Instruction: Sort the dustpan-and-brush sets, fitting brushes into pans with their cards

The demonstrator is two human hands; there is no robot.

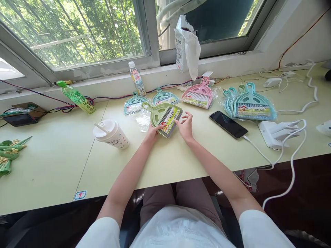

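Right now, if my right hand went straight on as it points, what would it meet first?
Probably the green plastic dustpan-and-brush set, just ahead of your right hand; they may already touch, depth being unclear.

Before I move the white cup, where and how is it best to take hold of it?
Around the white cup, just below its lid, coming from the right, nearest the left hand. It stands upright and narrows downward, so a grip under the wider lid should probably slip less.
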